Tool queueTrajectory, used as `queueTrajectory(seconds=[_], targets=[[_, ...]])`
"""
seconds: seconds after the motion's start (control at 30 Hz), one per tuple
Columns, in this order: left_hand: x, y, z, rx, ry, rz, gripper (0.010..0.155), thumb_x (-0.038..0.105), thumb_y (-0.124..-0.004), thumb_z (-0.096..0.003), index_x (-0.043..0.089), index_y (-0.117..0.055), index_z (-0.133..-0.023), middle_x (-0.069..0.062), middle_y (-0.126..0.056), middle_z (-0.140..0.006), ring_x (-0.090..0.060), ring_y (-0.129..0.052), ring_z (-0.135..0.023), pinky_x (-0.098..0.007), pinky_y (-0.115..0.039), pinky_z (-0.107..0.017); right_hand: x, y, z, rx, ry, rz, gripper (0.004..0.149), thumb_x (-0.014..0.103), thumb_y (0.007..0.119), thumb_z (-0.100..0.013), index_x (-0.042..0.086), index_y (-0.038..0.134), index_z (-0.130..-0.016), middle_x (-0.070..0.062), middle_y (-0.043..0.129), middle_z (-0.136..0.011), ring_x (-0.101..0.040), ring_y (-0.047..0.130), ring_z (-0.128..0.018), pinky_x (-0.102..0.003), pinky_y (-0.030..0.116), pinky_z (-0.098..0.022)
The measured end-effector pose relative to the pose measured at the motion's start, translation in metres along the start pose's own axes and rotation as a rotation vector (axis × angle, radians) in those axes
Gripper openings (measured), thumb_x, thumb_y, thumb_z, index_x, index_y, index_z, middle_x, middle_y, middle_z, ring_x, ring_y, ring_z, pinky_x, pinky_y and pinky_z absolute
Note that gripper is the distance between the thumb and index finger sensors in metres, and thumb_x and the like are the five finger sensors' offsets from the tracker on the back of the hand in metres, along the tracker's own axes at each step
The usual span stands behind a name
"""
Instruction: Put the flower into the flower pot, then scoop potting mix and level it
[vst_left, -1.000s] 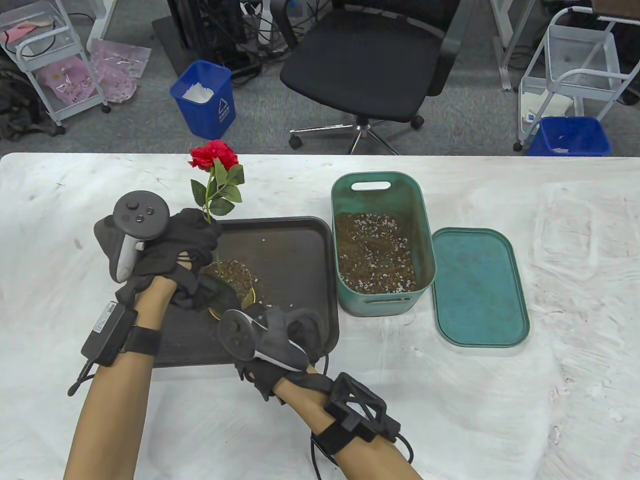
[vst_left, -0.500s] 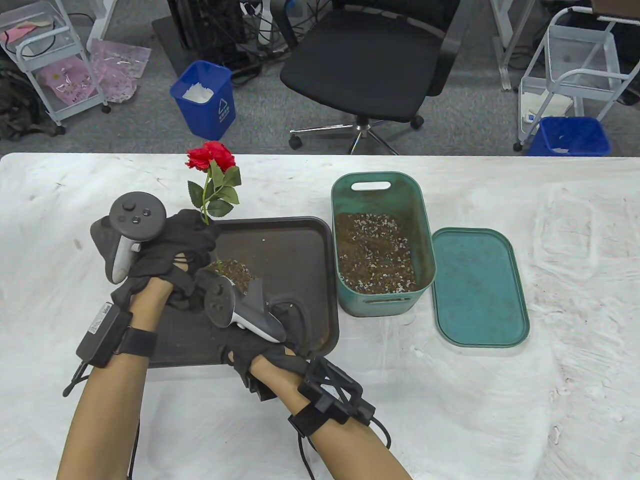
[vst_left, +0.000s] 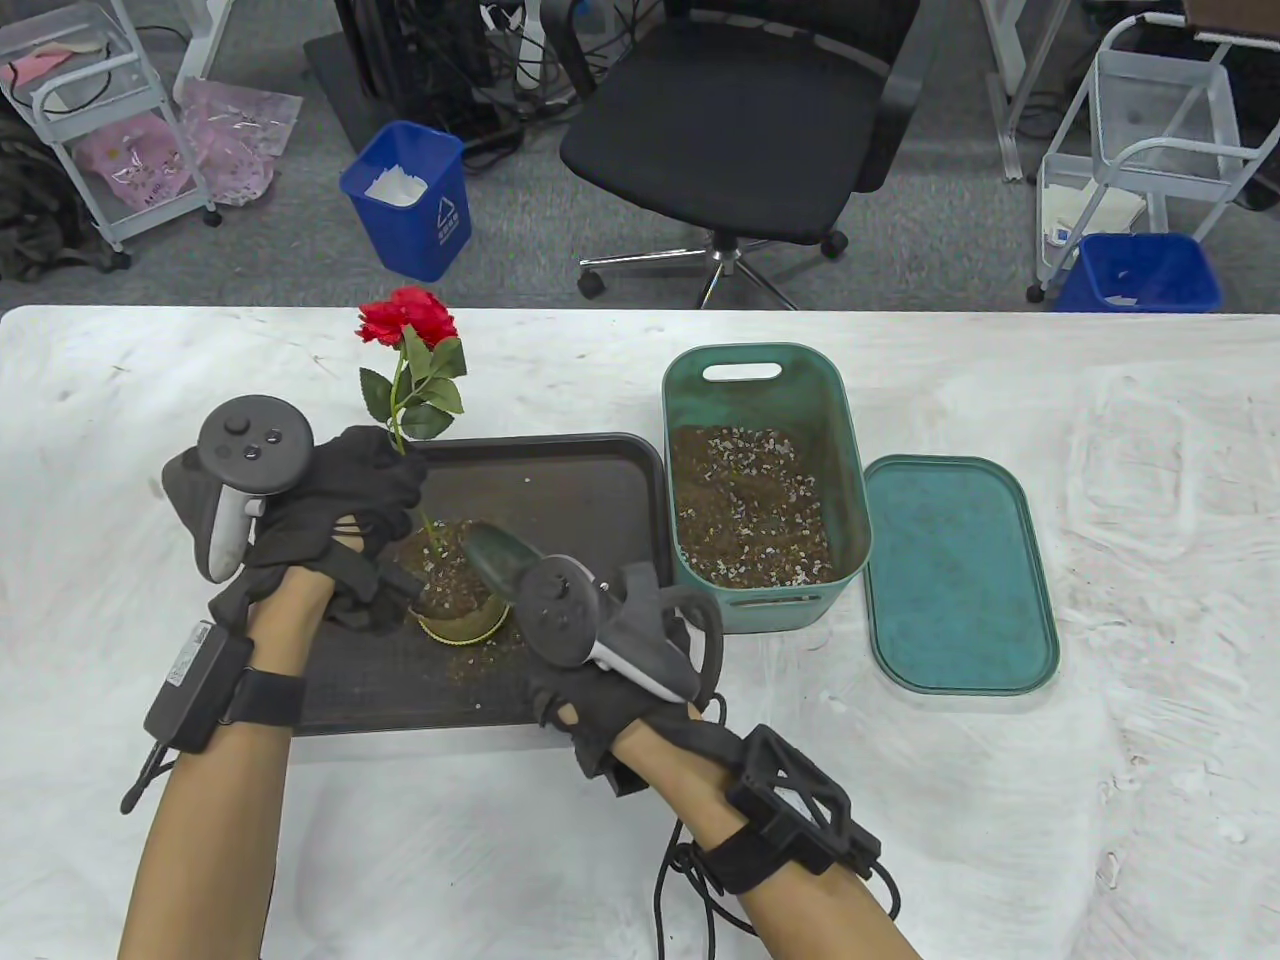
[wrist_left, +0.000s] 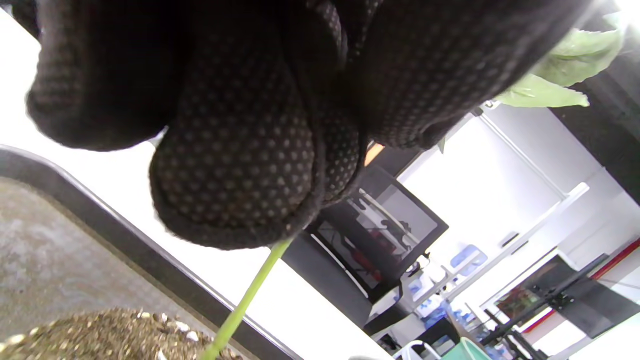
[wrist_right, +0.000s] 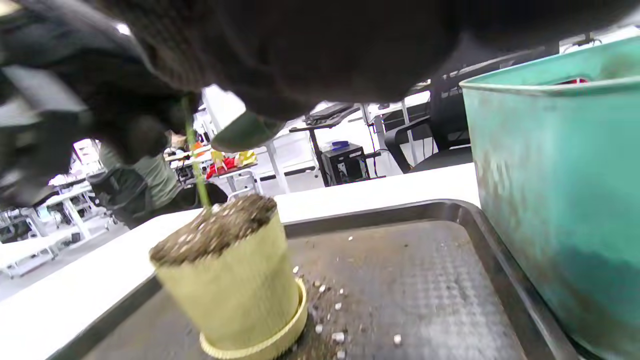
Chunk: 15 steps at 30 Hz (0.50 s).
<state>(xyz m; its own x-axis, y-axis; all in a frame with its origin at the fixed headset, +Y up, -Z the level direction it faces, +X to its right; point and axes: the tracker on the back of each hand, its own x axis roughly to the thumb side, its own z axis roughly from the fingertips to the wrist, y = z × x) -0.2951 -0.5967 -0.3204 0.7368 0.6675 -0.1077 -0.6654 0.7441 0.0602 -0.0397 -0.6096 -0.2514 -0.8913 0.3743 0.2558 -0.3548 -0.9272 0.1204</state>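
We see the yellow flower pot (vst_left: 455, 600) standing on its saucer in the dark tray (vst_left: 590, 490) on the bench (vst_left: 1000, 800), heaped with potting mix (wrist_right: 215, 230) up to and above its rim. The flower (vst_left: 408, 320) stands with its green stem in that mix, and the left hand (vst_left: 340, 510) has its grip pinched on the stem just above the pot. The right hand (vst_left: 600, 670) has its grip curled round a green scoop (vst_left: 492, 552), whose blade lies over the pot's mix. Some grains lie spilled on the tray beside the saucer. Just right of the tray stands the green bin (vst_left: 765, 480), partly filled with potting mix, and its lid (vst_left: 960, 575) lies flat beside it
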Motion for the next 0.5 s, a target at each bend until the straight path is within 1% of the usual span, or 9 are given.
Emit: queueTrajectory(seconds=[0.1,0.17,0.3,0.37,0.4,0.5], targets=[[0.0,0.004,0.007,-0.014,-0.028,-0.018,0.044,0.043,-0.094,-0.0336,0.022,-0.094,-0.072,0.0,-0.109,-0.059,-0.017,-0.119,-0.025,-0.036,-0.099,-0.026,0.0,0.009,-0.019,0.037,-0.001,-0.038,0.048,0.037,0.07,-0.042,0.025,0.064,-0.089,0.0,0.095,-0.039,-0.013,0.095,-0.008,-0.034,0.087,0.001],[0.0,0.006,0.013,-0.039,-0.053,-0.011,0.043,0.042,-0.095,-0.0335,0.023,-0.094,-0.072,0.0,-0.109,-0.06,-0.018,-0.119,-0.026,-0.036,-0.099,-0.027,0.004,0.023,-0.029,0.084,0.006,-0.054,0.048,0.037,0.07,-0.042,0.025,0.064,-0.089,0.0,0.094,-0.039,-0.013,0.095,-0.008,-0.034,0.087,0.001],[0.002,0.006,0.017,-0.024,-0.05,-0.025,0.043,0.043,-0.095,-0.0335,0.024,-0.094,-0.073,0.0,-0.109,-0.06,-0.018,-0.119,-0.026,-0.036,-0.099,-0.027,0.008,0.037,-0.032,0.115,0.055,-0.084,0.049,0.036,0.07,-0.043,0.024,0.064,-0.089,-0.001,0.094,-0.039,-0.013,0.095,-0.007,-0.034,0.087,0.003],[0.004,0.003,0.018,-0.02,-0.053,-0.023,0.044,0.043,-0.095,-0.0333,0.024,-0.095,-0.072,0.0,-0.109,-0.06,-0.018,-0.119,-0.026,-0.036,-0.099,-0.027,0.006,0.045,-0.031,0.163,0.051,-0.11,0.048,0.036,0.069,-0.043,0.024,0.062,-0.09,-0.001,0.094,-0.039,-0.012,0.094,-0.006,-0.033,0.087,0.003],[0.005,0.002,0.017,-0.018,-0.059,-0.023,0.043,0.043,-0.095,-0.0334,0.024,-0.095,-0.072,0.0,-0.109,-0.06,-0.018,-0.119,-0.027,-0.036,-0.099,-0.027,0.006,0.048,-0.03,0.15,0.055,-0.129,0.048,0.036,0.069,-0.043,0.024,0.063,-0.089,-0.001,0.094,-0.038,-0.012,0.093,-0.005,-0.033,0.086,0.004],[0.006,0.0,0.016,-0.023,-0.068,-0.02,0.044,0.043,-0.095,-0.0332,0.024,-0.095,-0.072,0.0,-0.109,-0.06,-0.018,-0.119,-0.026,-0.036,-0.099,-0.027,0.005,0.053,-0.029,0.174,0.039,-0.125,0.048,0.035,0.068,-0.044,0.024,0.061,-0.09,-0.001,0.093,-0.039,-0.012,0.093,-0.004,-0.033,0.085,0.005]])
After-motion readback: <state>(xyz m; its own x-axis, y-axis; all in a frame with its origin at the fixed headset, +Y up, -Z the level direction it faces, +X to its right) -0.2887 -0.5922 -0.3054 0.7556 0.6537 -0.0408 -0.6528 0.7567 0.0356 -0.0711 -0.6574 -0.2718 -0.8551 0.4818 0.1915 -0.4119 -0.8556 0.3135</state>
